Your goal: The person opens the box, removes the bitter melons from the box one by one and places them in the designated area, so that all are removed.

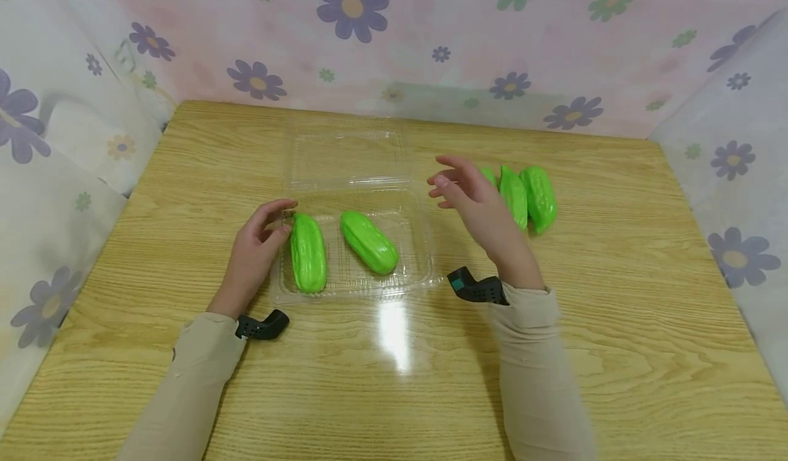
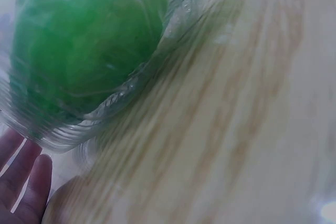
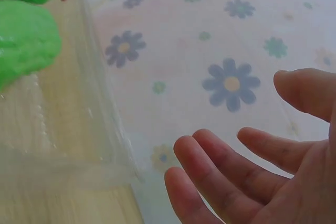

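A clear plastic clamshell box (image 1: 425, 242) lies with its lid (image 1: 351, 156) folded back. Inside are two bright green, ridged toy gourds: the left gourd (image 1: 308, 252) stands lengthwise by the left wall, the other gourd (image 1: 369, 242) slants across the middle. My left hand (image 1: 252, 256) is at the box's left edge, fingertips beside the left gourd's top end; in the left wrist view its fingers (image 2: 37, 182) are loosely extended at the box's ridged rim. My right hand (image 1: 483, 218) hovers right of the box with nothing in it, fingers (image 3: 210, 171) spread and slightly bent.
Right of the right hand, several more green gourds (image 1: 538, 201) lie side by side, one partly hidden behind that hand. The wooden table (image 1: 615, 310) is bounded by flower-print cloth (image 1: 431, 23) at the back and sides.
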The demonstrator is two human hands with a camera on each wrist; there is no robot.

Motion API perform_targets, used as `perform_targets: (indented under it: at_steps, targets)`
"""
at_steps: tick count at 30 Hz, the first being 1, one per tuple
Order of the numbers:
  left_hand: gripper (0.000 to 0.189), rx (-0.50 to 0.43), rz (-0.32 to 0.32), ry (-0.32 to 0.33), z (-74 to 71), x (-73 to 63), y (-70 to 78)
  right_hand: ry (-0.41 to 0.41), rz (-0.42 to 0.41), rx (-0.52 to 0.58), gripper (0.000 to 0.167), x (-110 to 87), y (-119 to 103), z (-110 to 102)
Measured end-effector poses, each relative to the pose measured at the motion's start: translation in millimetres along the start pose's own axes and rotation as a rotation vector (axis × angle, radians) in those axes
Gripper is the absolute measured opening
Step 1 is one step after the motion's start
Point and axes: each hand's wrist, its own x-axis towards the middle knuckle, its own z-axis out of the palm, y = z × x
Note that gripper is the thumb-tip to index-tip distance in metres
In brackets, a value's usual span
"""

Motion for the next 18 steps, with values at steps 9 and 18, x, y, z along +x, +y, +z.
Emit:
perform_targets:
  at_steps: [9,18]
  targets:
    - [0.034,0.007,0.003,0.005,0.1,-0.3,0.3,-0.064,0.006,-0.115,0.045,3.8,1,31]
    - [0.034,0.008,0.007,0.003,0.0,-0.7,2.0,-0.118,-0.013,-0.190,0.049,6.5,4,54]
